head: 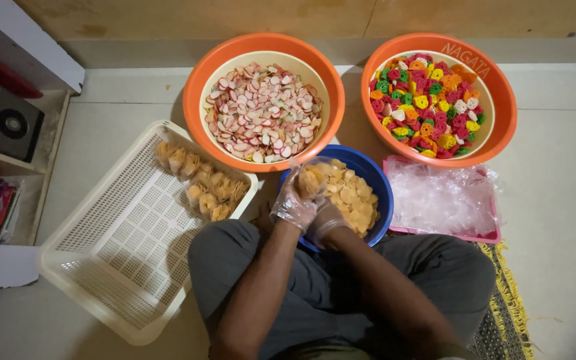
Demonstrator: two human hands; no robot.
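I sit cross-legged on the floor. My left hand [293, 205], in a thin clear glove, holds a small clear plastic bag [311, 179] partly filled with yellow crackers over the blue bowl [378, 180]. My right hand [326, 220], also gloved, is just beside it at the bowl's near edge, fingers curled by the bag. The blue bowl holds round yellow crackers [349, 193]. In the white plastic mesh tray [111, 257] to my left lie several filled small bags of yellow crackers [201, 181].
Two orange basins stand at the back: one [198, 107] with pink-and-white crackers, one [505, 113] with multicoloured crackers. A pink tray [481, 235] of clear empty bags sits right. A white shelf [15, 167] stands left. A fringed mat [508, 313] lies under me.
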